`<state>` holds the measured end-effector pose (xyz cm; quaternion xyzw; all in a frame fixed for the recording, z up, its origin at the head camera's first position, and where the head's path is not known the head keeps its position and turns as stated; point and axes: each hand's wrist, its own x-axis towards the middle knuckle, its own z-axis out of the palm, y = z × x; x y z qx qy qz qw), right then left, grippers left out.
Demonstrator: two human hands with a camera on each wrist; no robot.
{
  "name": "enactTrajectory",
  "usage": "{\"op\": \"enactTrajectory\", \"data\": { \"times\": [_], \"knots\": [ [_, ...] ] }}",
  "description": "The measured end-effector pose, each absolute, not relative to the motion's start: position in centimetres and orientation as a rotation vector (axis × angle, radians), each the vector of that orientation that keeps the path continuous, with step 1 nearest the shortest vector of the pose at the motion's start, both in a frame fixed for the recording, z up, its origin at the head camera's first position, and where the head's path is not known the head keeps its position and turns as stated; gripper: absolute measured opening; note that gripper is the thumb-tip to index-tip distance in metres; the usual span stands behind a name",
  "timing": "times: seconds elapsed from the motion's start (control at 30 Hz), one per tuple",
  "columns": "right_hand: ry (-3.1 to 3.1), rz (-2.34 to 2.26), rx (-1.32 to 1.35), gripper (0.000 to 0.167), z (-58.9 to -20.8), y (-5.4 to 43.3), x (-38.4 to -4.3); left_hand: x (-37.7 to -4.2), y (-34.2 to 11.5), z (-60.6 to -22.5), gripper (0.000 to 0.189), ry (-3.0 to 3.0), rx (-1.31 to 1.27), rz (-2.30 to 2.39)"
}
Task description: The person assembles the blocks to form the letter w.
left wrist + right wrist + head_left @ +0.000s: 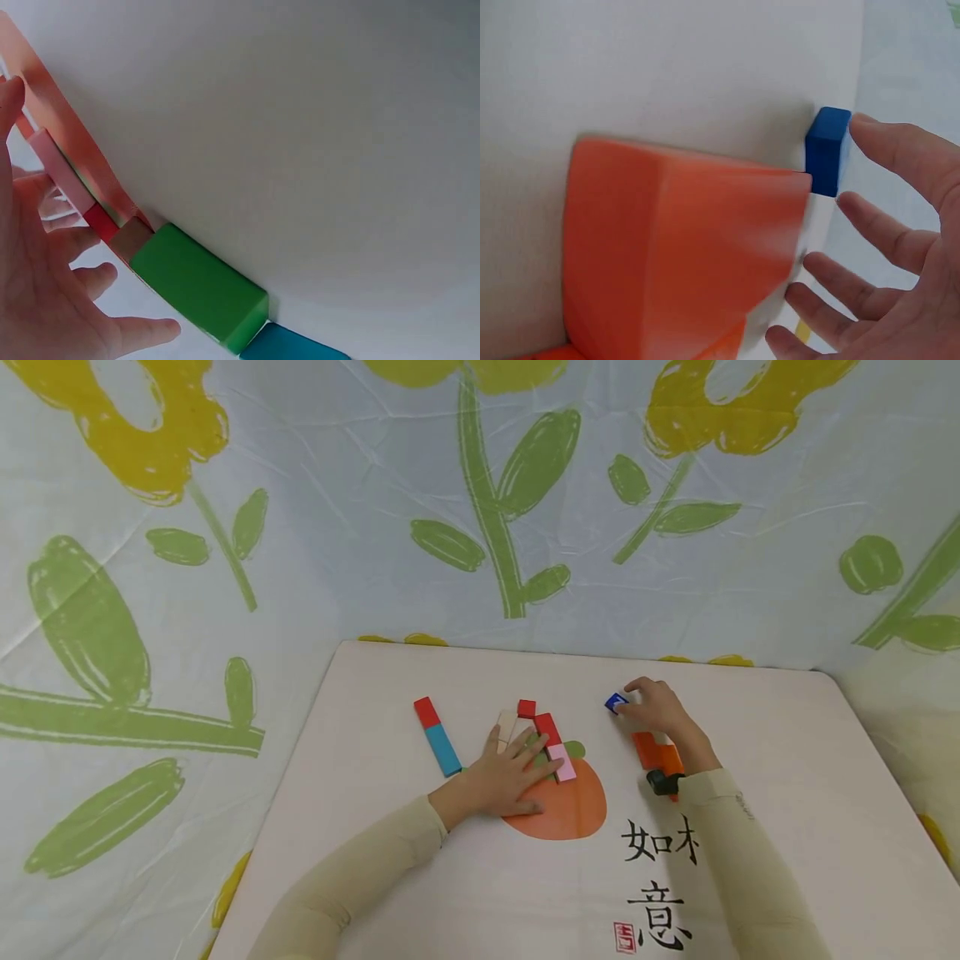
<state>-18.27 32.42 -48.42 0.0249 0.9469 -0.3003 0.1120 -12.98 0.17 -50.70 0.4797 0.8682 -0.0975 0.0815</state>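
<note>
My left hand (506, 779) is spread flat over a group of blocks. Its fingertips lie at a pink block (564, 765), a red block (547, 728) and a pale beige block (506, 727). Close by are a small red cube (527, 708) and a green block (199, 281), which shows in the left wrist view beside a brown block (131, 238). At the right, my right hand (654, 704) has its thumb and forefinger at the edge of a small blue block (827, 150). Those fingers look fairly straight; whether they bear on the block is hard to see.
Orange blocks (705, 240) lie below the right hand, partly under the wrist. Left of the group, a red block (425, 712) and a light-blue block (442, 750) form a line. The pale table cover (555, 893) carries a printed orange fruit and black characters. A flowered cloth (360, 527) hangs behind.
</note>
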Motion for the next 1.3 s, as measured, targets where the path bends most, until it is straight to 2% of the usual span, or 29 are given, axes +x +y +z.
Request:
{"op": "enactTrajectory", "data": {
  "times": [0.4,0.67,0.97,1.3],
  "knots": [
    [2.746,-0.792,0.178,0.051,-49.2,32.1,-18.4,-12.5,0.4,-51.0,0.081,2.591,1.408,-0.301],
    [2.785,-0.816,0.136,0.046,-49.0,32.2,-17.8,-12.5,0.4,-51.0,0.081,2.584,1.402,-0.307],
    [2.917,-0.845,-0.170,0.033,-48.1,30.7,-13.2,-12.9,0.2,-50.9,0.081,2.570,1.398,-0.292],
    [2.947,-0.931,-0.313,0.030,-48.9,28.5,-9.3,-13.5,-0.4,-50.4,0.080,2.549,1.431,-0.264]
  ]
}}
